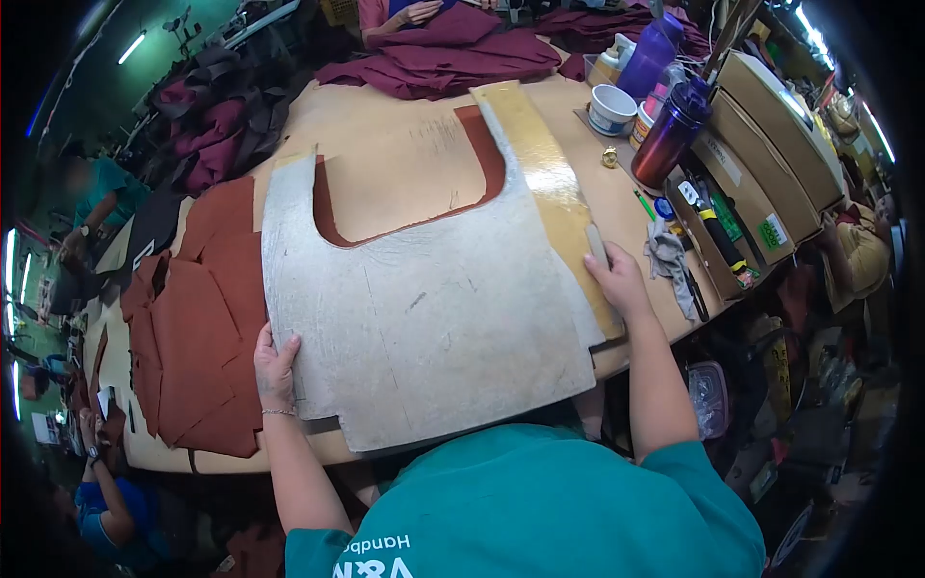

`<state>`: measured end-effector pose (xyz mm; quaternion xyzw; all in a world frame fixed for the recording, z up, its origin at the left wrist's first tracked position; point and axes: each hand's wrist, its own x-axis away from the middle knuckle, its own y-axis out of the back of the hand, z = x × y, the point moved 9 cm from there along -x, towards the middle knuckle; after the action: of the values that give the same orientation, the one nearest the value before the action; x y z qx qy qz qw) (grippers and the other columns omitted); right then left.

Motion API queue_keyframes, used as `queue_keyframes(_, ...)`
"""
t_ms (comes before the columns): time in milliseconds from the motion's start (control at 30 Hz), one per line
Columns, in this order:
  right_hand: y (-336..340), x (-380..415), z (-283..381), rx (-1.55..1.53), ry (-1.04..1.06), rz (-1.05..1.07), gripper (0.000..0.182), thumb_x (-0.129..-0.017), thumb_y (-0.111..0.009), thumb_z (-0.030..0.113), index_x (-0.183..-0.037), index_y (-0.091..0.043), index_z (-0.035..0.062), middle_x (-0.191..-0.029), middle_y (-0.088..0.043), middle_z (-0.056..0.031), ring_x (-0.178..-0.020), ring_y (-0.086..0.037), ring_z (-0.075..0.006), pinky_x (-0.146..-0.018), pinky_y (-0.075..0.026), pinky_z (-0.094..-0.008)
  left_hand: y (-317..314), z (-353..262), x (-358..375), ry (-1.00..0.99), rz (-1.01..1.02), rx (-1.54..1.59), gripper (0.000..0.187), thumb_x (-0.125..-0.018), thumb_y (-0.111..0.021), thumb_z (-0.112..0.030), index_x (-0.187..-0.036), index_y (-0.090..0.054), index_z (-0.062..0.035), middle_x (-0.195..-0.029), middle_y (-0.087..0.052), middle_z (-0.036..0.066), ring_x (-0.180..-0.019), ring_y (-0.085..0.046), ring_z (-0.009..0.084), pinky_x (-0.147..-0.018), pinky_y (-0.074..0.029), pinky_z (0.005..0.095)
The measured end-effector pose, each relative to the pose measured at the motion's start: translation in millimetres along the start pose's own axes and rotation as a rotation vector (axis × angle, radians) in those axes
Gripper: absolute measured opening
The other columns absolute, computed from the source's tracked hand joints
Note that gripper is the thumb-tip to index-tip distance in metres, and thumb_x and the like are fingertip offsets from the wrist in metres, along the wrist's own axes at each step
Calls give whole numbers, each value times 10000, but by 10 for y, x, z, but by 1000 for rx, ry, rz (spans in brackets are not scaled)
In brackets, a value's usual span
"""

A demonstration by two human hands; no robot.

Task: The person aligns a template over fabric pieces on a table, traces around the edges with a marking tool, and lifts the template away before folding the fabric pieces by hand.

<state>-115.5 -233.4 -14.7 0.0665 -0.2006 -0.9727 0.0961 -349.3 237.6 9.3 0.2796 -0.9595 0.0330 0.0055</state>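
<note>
A large grey-white pattern template with a U-shaped cutout lies in front of me. A glossy yellow band runs down its right side. Reddish-brown material shows as a rim around the inside of the cutout. My left hand grips the template's left edge, thumb on top. At the right edge, my right hand holds a pale, rounded stick-like piece upright between thumb and fingers, beside the yellow band.
Stacked reddish-brown pieces lie left of the template. Maroon fabric is heaped at the back, near another person's hand. On the right stand a white tub, a metallic tumbler and a cardboard box, with a grey rag nearby.
</note>
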Motion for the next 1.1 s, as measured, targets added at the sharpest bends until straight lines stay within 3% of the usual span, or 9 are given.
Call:
queue_keyframes(133,-113,-275,44,256,10,20,370,-776,-608,294,-1011,-570,11,-809,-611,-194,-728,-601,-283,-683,-462,-331,22,209,-96,14,-34,-81,467,-771,-607,-43,-1187,-411,39,-1128,-531,119,-1010,-513,174,-897,-378,284)
queue_keyframes(233,-148,-296,166,470,-37,5,409,-775,-594,352,-1032,-573,34,-834,-612,-193,-768,-595,-315,-699,-466,-353,-48,255,-111,65,-66,-301,516,-763,-602,-48,-1221,-383,41,-1146,-520,127,-1023,-507,186,-901,-374,286)
queue_keyframes(333,-168,-267,220,548,188,-86,435,-764,-600,372,-1044,-572,40,-838,-609,-192,-795,-589,-320,-703,-465,-371,-88,220,-127,47,-36,-485,573,-756,-600,-70,-1259,-347,39,-1169,-504,141,-1052,-493,208,-919,-362,293)
queue_keyframes(467,-163,-232,270,539,181,-48,448,-746,-627,336,-1078,-568,41,-770,-569,-157,-739,-568,-291,-663,-457,-357,-123,123,-128,-6,-41,-700,637,-758,-607,-124,-1292,-300,35,-1215,-464,169,-1109,-452,245,-952,-331,310)
queue_keyframes(733,-74,-176,269,400,271,-101,446,-729,-661,278,-1089,-570,31,-716,-503,-110,-648,-520,-240,-595,-438,-324,-61,183,-144,-172,-51,-602,647,-792,-574,-142,-1321,-244,32,-1309,-357,185,-1208,-347,267,-1006,-256,317)
queue_keyframes(967,-191,-151,281,664,335,-122,422,-721,-655,297,-1023,-594,8,-734,-516,-144,-716,-533,-302,-660,-444,-370,-101,148,-199,-38,-30,-755,653,-789,-583,-150,-1317,-247,35,-1296,-381,204,-1183,-387,301,-990,-293,340)
queue_keyframes(1100,-175,-164,262,649,303,-127,412,-725,-647,312,-1010,-603,18,-737,-518,-153,-738,-534,-315,-676,-442,-381,-37,230,-246,-107,-52,-847,687,-765,-606,-173,-1316,-251,33,-1254,-418,229,-1151,-421,324,-973,-318,346)
